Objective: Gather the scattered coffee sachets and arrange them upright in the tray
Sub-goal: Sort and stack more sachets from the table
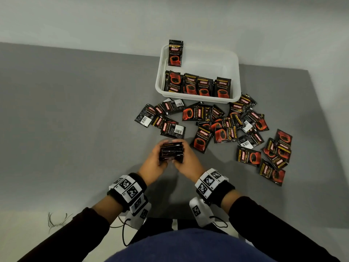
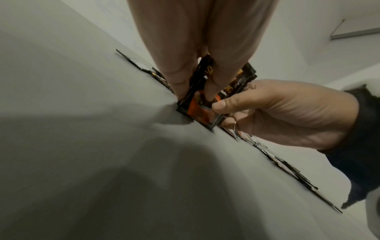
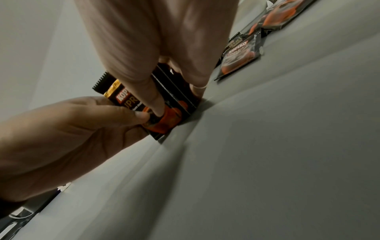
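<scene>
A stack of several black-and-red coffee sachets (image 1: pixel 171 152) stands on edge on the grey table, squeezed between both hands. My left hand (image 1: pixel 160 155) grips its left side and my right hand (image 1: pixel 184 155) grips its right side. In the left wrist view my fingers (image 2: pixel 179 78) press the stack (image 2: pixel 198 112) down onto the table. The right wrist view shows the stack (image 3: pixel 170 113) pinched by both thumbs. Many loose sachets (image 1: pixel 224 127) lie flat ahead and to the right. The white tray (image 1: pixel 211 61) holds a front row of sachets (image 1: pixel 197 86) and one upright sachet (image 1: pixel 175 53) at its back left.
More flat sachets (image 1: pixel 274 157) spread toward the table's right edge. Another small group of sachets (image 1: pixel 162 118) lies just beyond my hands. The tray stands at the table's far edge against a pale wall. A thin cable (image 1: pixel 56 221) lies on the floor at lower left.
</scene>
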{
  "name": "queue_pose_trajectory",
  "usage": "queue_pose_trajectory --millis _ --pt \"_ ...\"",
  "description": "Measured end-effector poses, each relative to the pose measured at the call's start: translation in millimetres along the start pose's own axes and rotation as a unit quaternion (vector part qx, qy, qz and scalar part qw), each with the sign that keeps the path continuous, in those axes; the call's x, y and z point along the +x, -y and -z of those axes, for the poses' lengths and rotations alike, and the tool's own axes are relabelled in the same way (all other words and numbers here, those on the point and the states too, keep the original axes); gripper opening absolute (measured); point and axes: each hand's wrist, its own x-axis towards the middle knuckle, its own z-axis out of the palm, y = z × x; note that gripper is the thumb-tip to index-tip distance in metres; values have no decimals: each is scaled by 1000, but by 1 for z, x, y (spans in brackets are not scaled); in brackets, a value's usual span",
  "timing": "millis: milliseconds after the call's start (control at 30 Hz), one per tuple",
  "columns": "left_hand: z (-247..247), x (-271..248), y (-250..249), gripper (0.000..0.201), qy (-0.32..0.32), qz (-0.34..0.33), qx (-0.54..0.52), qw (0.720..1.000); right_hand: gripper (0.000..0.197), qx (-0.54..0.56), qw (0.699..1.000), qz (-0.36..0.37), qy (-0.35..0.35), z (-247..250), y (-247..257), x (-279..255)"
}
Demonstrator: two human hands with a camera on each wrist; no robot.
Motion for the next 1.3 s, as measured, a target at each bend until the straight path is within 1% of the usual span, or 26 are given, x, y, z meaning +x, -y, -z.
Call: queue_pose_trajectory --millis 67,167,300,400,467,567,633,700,800,867,967,1033,1100,1200,1300 --pt "0 2 0 59 0 4 17 1000 59 -12 1000 -10 10 2 0 2" --pt "-1 4 -7 52 5 26 20 999 57 -26 999 -16 11 6 2 5" --pt "3 22 -32 42 -6 32 -13 999 61 31 999 -24 -27 24 15 13" --pt "10 53 -62 30 -31 5 4 1000 58 80 994 -2 -79 52 32 28" --pt "12 82 -85 24 -46 -16 29 998 49 92 989 29 -116 75 46 44" --pt "11 134 -120 21 -52 -30 82 995 34 40 983 43 -172 114 64 75" --pt "9 166 -139 16 -52 -30 113 992 24 -5 980 45 -193 138 73 96" --pt "5 193 -151 18 -47 -8 115 992 15 -29 981 21 -191 159 76 115" --pt "-1 223 -154 24 -48 36 138 989 20 -75 983 -60 -155 181 69 142" --pt "-4 235 -150 27 -54 71 141 986 22 -96 983 -82 -136 189 61 154" --pt "-9 246 -141 28 -44 103 144 983 20 -116 981 -97 -125 194 50 164" --pt "-14 248 -137 28 -33 108 177 978 20 -150 976 -104 -115 193 44 166" --pt "-20 247 -135 32 -9 118 224 967 23 -185 970 -108 -114 192 40 166" --pt "-25 245 -130 37 19 137 261 955 25 -181 971 -103 -120 193 36 167" --pt "-26 243 -125 38 11 134 262 956 26 -175 973 -94 -119 195 33 165"
